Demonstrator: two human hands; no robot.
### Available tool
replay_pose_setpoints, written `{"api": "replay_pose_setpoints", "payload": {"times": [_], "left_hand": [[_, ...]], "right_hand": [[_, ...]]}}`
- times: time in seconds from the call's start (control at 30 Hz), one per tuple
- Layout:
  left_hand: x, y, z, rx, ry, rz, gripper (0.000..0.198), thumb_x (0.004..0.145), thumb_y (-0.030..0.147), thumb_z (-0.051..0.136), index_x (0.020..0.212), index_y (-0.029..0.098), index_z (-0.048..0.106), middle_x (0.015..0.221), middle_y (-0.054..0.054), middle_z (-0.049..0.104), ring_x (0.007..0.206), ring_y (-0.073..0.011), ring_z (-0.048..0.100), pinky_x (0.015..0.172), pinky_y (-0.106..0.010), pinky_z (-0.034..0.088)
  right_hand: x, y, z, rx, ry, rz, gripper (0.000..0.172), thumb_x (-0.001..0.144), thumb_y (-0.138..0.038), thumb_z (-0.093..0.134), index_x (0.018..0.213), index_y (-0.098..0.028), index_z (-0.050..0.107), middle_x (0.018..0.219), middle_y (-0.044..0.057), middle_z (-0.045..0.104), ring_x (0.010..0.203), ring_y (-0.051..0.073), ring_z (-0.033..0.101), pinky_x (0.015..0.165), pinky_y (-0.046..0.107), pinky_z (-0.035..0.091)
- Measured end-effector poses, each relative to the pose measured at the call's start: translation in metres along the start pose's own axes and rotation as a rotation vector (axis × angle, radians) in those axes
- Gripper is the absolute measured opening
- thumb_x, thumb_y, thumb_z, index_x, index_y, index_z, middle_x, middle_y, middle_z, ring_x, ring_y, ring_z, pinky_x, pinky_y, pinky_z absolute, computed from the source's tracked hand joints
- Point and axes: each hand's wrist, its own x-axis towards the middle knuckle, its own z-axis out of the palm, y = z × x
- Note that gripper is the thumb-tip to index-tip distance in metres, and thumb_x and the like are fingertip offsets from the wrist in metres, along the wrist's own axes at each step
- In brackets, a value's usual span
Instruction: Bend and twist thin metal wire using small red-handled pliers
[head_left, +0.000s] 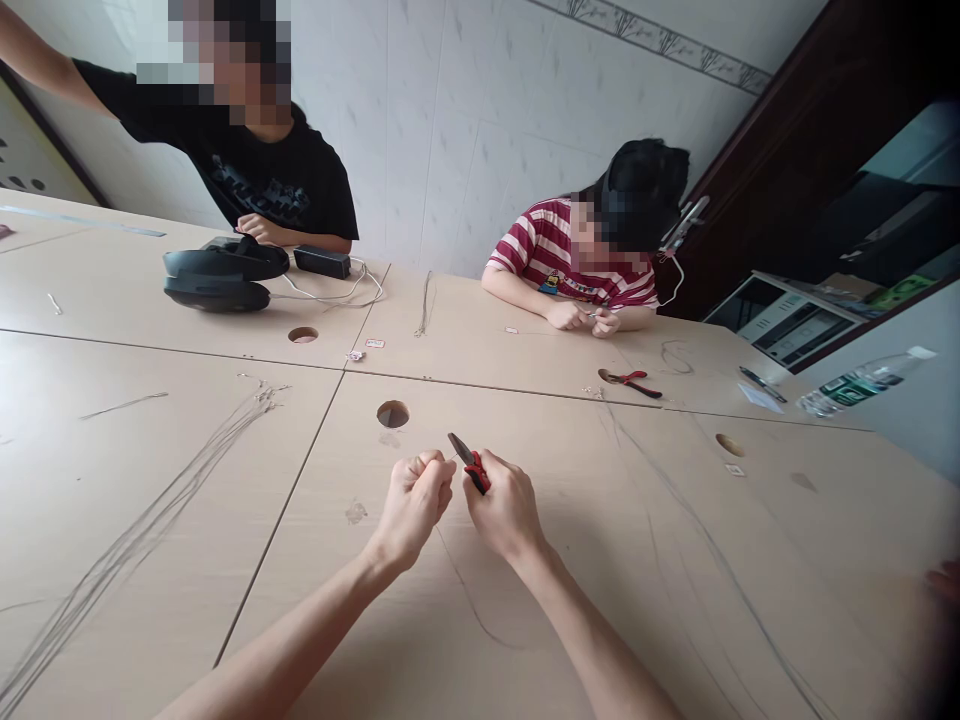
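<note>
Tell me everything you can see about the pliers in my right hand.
The pliers are small, with red grips and a dark metal nose that tapers to a point. The right hand wraps the handles, hiding most of them. The nose sticks out up and to the left, above the table, its tip close to the clenched left hand. Whether the jaws grip anything is too small to tell.

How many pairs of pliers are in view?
2. One pair is held in the right hand; the other pair lies on the table before the person in the striped shirt. More may be hidden in hands.
</note>
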Motion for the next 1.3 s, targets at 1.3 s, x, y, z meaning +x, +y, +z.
{"api": "replay_pose_setpoints", "payload": {"times": [1.3], "left_hand": [[0.001,-0.001,-0.017,0.115,0.051,0.06,0.022,0.079,0.034,0.063,0.069,0.019,0.05,0.047,0.011,0.024,0.045,-0.0066,0.015,0.044,-0.022,0.014]], "right_hand": [[-0.001,-0.002,0.001,0.794,-0.153,0.125,0.026,0.089,-0.042,0.054,0.076,-0.02,0.052,0.063,-0.004,0.041,0.058,0.012,0.038,0.057,0.026,0.036]]}}
